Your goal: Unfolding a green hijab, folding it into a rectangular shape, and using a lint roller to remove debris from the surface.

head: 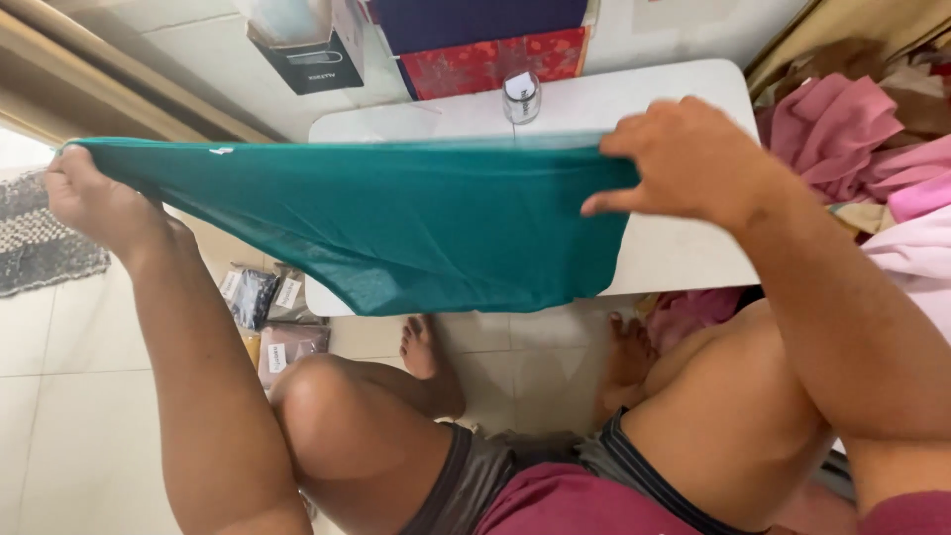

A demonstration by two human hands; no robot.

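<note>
A teal green cloth [396, 223] is stretched out in the air in front of me, above a low white table [684, 253]. My left hand [94, 198] grips its left corner at the far left. My right hand [684, 159] pinches the cloth's upper right edge over the table. The cloth hangs down in a curve between both hands and hides much of the tabletop. My bare knees and feet show below it.
A small clear jar [521, 97] stands at the table's far edge. Pink and beige fabrics [872, 149] are piled at the right. Packaged items [263, 307] lie on the tiled floor under the table's left side. A grey woven mat [40, 238] lies far left.
</note>
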